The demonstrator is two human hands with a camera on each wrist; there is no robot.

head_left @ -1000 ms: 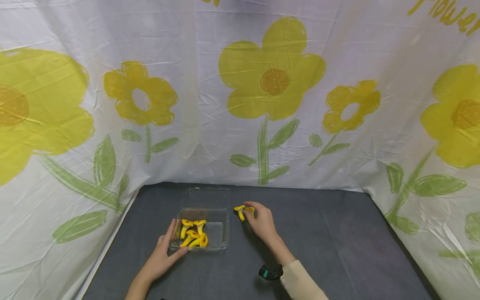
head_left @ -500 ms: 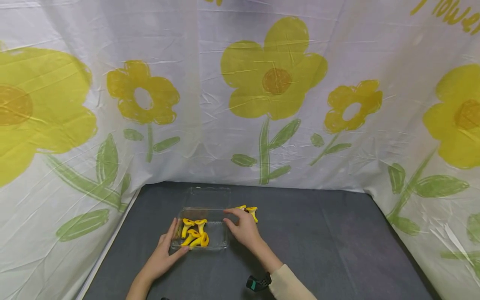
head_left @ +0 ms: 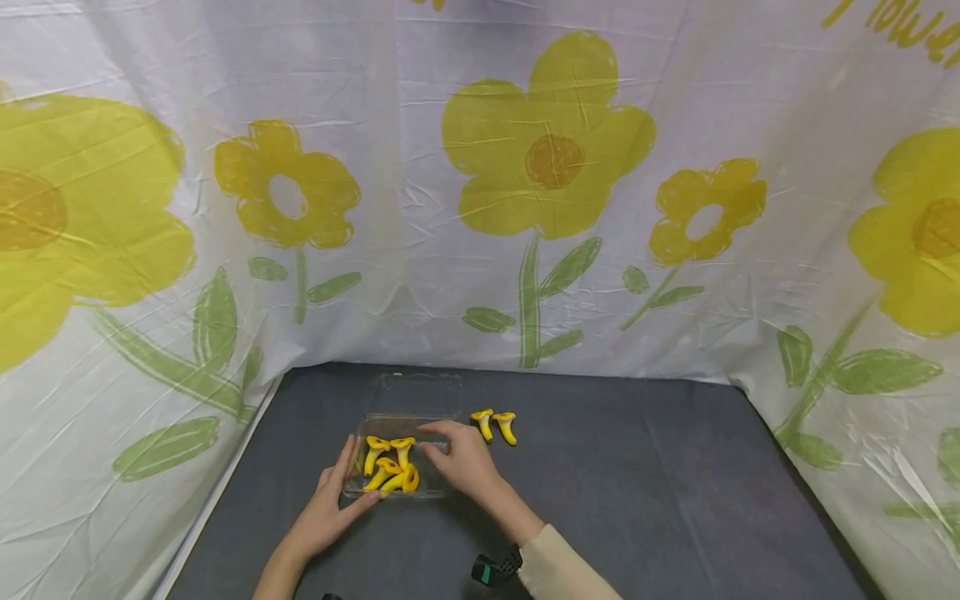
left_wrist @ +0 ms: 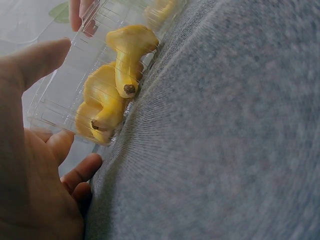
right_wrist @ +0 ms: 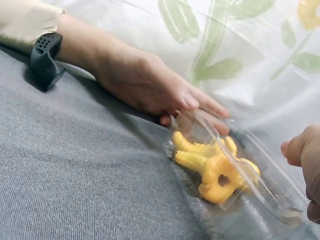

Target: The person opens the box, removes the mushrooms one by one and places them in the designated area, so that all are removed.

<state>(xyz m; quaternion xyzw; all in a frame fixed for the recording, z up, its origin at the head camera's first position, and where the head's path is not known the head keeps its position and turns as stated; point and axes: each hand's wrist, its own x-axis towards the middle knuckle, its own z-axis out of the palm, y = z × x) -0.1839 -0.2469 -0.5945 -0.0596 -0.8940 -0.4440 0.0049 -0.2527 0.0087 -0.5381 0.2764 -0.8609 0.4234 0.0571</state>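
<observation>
Several yellow chanterelle mushrooms (head_left: 375, 457) lie inside a clear plastic box (head_left: 431, 494) with its lid swung back. My left hand (head_left: 321, 510) rests against the box's near left corner, thumb at the front wall and straight fingers along the left side. Over the right part of the box is my right hand (head_left: 471, 463), its thumb and forefinger apart and nothing seen between them. In the left wrist view the mushrooms (left_wrist: 131, 42) show through the clear wall. The right wrist view has the right hand (right_wrist: 307, 170) at its edge, mostly cut off.
Two more mushrooms (head_left: 506, 428) lie on the dark grey tablecloth (head_left: 637, 492), just right of the box. The clear lid (head_left: 418, 392) lies behind it. A white curtain (head_left: 405, 292) printed with yellow flowers hangs at the back and sides.
My right hand has moved left from the two mushrooms on the cloth to above the box, uncovering both. The left hand stays at the box's corner.
</observation>
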